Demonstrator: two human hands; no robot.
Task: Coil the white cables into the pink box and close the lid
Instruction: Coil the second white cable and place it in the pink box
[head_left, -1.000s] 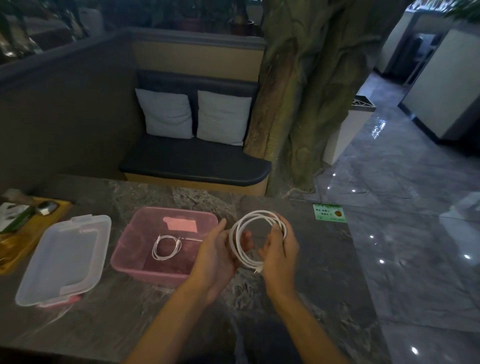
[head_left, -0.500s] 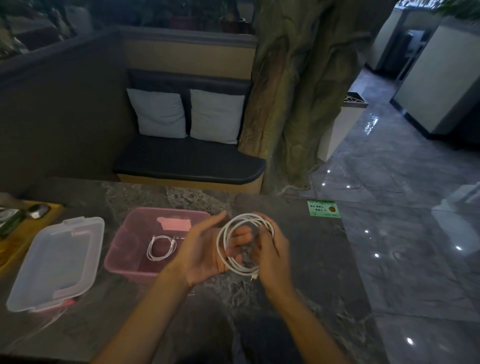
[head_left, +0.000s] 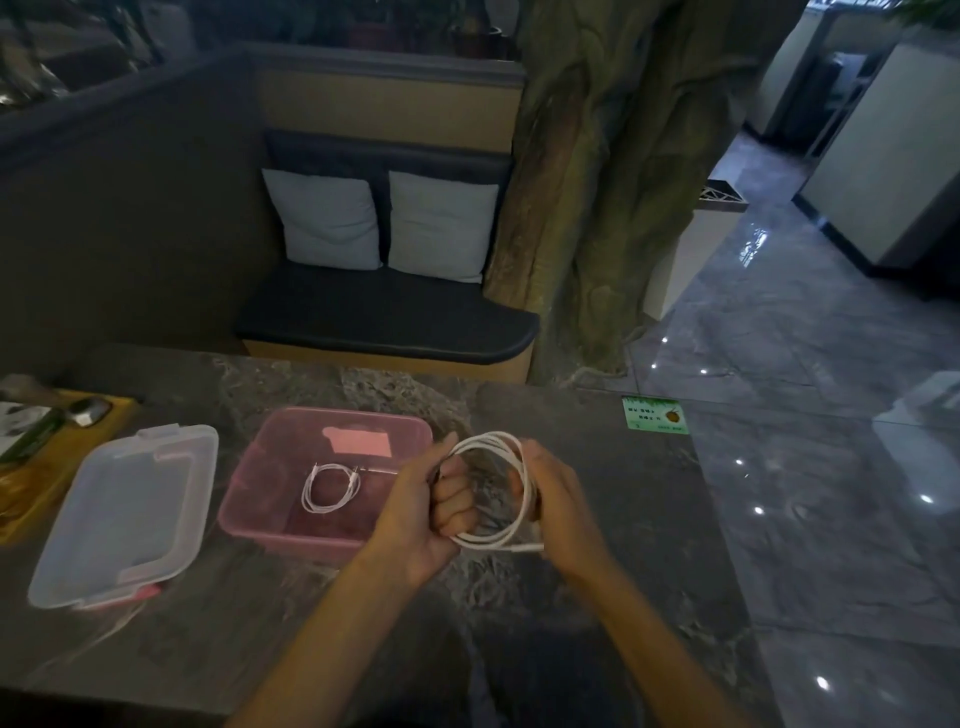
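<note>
left hand (head_left: 423, 512) has closed its grip on the white coil (head_left: 498, 488), right hand (head_left: 558, 501) pinching it beside the pink box (head_left: 270, 499).

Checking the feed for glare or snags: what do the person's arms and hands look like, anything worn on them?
Both forearms are bare up to the frame edge, no sleeves showing. The left hand and right hand wear no gloves; no watch, ring or band is visible.

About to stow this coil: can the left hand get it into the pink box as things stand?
Probably yes. The left hand grips the white cable coil right beside the pink box, whose top is open; its clear lid lies off to the left, and only a small coiled cable sits inside.
</note>
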